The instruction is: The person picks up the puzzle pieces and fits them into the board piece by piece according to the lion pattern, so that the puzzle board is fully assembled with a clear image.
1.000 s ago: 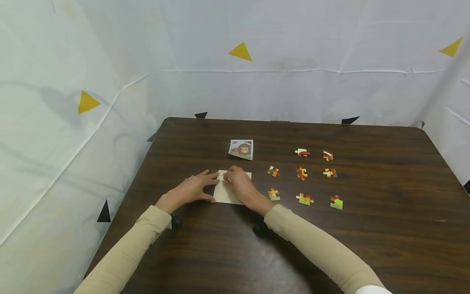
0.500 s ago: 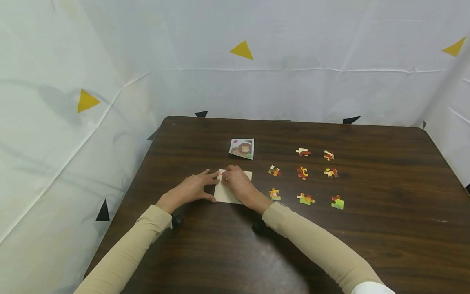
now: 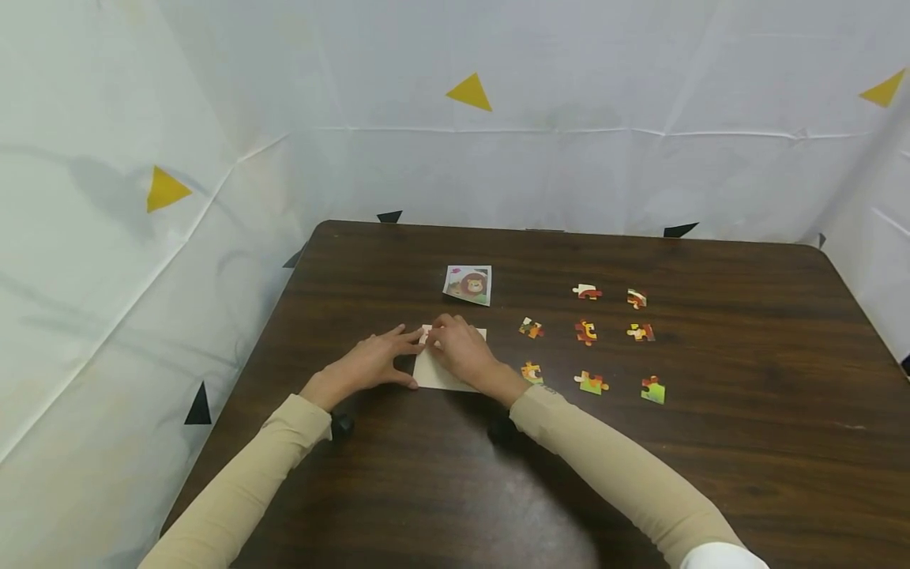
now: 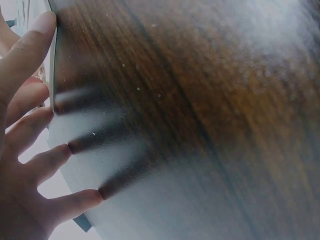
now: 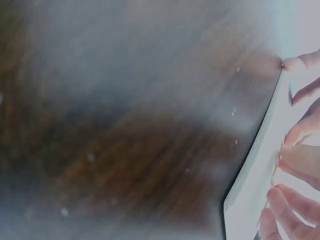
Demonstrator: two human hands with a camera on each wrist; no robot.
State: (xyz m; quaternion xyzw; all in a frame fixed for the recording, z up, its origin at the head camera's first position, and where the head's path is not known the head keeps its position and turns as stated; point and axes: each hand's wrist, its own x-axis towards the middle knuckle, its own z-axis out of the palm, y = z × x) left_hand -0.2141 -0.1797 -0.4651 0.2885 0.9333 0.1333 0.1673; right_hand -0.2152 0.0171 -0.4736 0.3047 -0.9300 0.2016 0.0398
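The right hand [image 3: 462, 356] is bending its fingers down over the far left part of a pale square board [image 3: 441, 374], just where a reddish-and-white patch [image 3: 425, 334] is showing; whether it is pinching or pressing there I cannot tell. The left hand [image 3: 366, 365] is spreading its fingers, its thumb touching the board near its near left corner. Beyond the board a lion picture [image 3: 469, 284] is lying on the dark wooden table [image 3: 746, 332]. To the right, eight loose puzzle pieces [image 3: 586, 332] are lying apart from one another. White sheeting [image 3: 569, 182] with yellow and black triangles is hanging behind.
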